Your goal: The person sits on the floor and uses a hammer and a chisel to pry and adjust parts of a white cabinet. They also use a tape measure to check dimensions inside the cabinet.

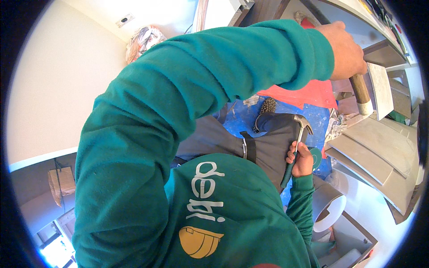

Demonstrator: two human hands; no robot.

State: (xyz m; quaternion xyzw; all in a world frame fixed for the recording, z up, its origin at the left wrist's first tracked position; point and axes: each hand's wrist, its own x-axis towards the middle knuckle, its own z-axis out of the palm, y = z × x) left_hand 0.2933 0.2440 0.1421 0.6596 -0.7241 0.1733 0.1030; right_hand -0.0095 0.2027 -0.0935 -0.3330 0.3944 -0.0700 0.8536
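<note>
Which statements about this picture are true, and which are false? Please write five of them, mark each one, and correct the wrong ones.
1. The right hand holds a claw hammer. True.
2. The left hand is empty. False: it is closed around a wooden handle with a pale end.
3. The left sleeve is green. True.
4. The trousers are bright yellow. False: they are grey.
5. A blue covering shows on the floor. True.
</note>
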